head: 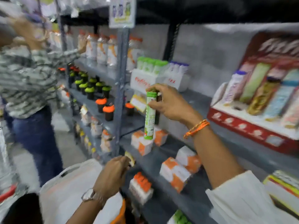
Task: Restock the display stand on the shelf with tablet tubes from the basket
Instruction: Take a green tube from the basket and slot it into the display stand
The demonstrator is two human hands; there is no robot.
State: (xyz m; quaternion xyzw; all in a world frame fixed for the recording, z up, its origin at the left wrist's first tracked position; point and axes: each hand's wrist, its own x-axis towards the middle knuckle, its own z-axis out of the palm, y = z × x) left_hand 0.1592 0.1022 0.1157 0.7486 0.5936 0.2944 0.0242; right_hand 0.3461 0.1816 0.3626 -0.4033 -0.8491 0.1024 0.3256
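Note:
My right hand (pixel 169 102) grips a green-capped tablet tube (pixel 150 117) by its top, holding it upright in front of the shelf. Just above and behind it stands the white display stand (pixel 142 80), with green-capped tubes (pixel 152 65) on its left and purple-capped tubes (pixel 178 67) on its right. Lower down, my left hand (pixel 111 177) pinches a small yellowish item (pixel 130 158) at the shelf edge, above a white bag (pixel 71 188). I cannot make out a basket.
Another person (pixel 27 88) in a patterned top reaches into the shelves on the left. Orange-and-white boxes (pixel 178 170) lie on the lower shelf. A red display stand (pixel 258 110) with slanted tubes fills the right. Dark shaker cups (pixel 95 91) stand left of the grey upright post (pixel 120 88).

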